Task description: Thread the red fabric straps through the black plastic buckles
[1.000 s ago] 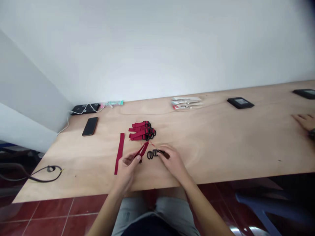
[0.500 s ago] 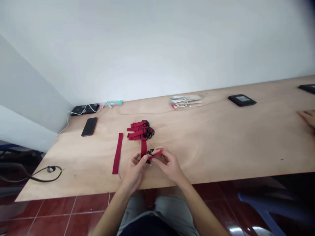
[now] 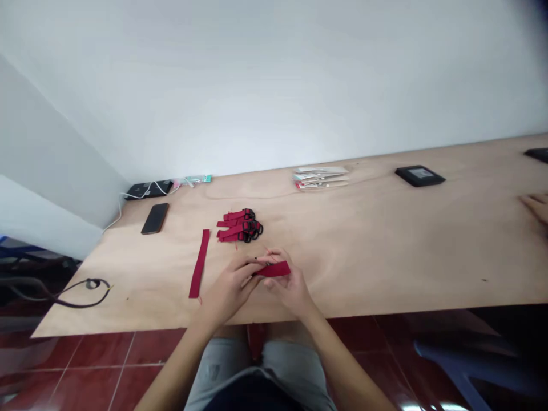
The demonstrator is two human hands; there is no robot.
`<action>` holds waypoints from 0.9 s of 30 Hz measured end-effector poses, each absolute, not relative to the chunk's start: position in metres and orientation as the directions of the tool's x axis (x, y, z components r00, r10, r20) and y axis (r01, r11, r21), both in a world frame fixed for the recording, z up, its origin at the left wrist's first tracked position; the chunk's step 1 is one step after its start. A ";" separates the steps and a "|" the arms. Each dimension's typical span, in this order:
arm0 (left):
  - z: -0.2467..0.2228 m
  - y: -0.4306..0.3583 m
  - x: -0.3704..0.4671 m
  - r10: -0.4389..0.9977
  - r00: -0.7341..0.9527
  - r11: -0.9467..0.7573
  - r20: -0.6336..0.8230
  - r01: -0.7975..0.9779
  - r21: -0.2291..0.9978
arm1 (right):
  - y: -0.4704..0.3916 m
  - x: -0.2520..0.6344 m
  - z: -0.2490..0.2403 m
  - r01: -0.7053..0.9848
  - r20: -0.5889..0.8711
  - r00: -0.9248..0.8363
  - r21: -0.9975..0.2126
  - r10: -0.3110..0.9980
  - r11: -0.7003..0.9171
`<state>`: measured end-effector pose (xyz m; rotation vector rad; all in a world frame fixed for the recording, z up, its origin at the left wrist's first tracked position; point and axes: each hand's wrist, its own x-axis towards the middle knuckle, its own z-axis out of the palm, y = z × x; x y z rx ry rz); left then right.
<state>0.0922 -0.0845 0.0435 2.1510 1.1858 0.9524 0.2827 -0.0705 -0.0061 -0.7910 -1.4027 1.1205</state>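
Note:
Between both hands, above the table's front edge, is a red strap; the black buckle seen on it is now mostly hidden by fingers. My left hand is closed on the strap's left end. From the right, my right hand grips it too, thumb below and fingers behind. Just beyond the hands lies a pile of red straps with black buckles. A loose flat red strap lies to the left of my left hand, a thread trailing from its near end.
On the wooden table are a phone, a black box with a white cable, plastic packets and a black device. A black cable loops over the left edge. Another person's hand rests at far right.
The strap in my hands has turned, so its flat red face shows and the buckle is covered. The hanging length near my left hand no longer shows. The view shifted slightly.

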 end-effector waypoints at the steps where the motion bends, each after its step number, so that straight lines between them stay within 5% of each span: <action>1: 0.045 -0.085 0.094 0.851 0.407 -0.517 0.333 0.532 0.671 | -0.071 0.282 -0.005 -0.088 0.357 -0.133 -0.934 0.925 0.347; 7: 0.046 -0.087 0.099 0.831 0.422 -0.556 0.362 0.615 0.559 | -0.069 0.287 0.004 0.146 0.414 -0.120 -0.892 0.903 0.428; 16: 0.032 -0.080 0.094 0.832 0.420 -0.551 0.364 0.705 0.447 | -0.068 0.300 0.008 -0.095 0.199 -0.187 -0.978 0.962 0.184; 27: -0.002 -0.065 0.090 0.880 0.363 -0.473 0.306 0.729 0.495 | -0.080 0.331 0.003 -0.212 0.121 0.095 -0.967 0.988 0.139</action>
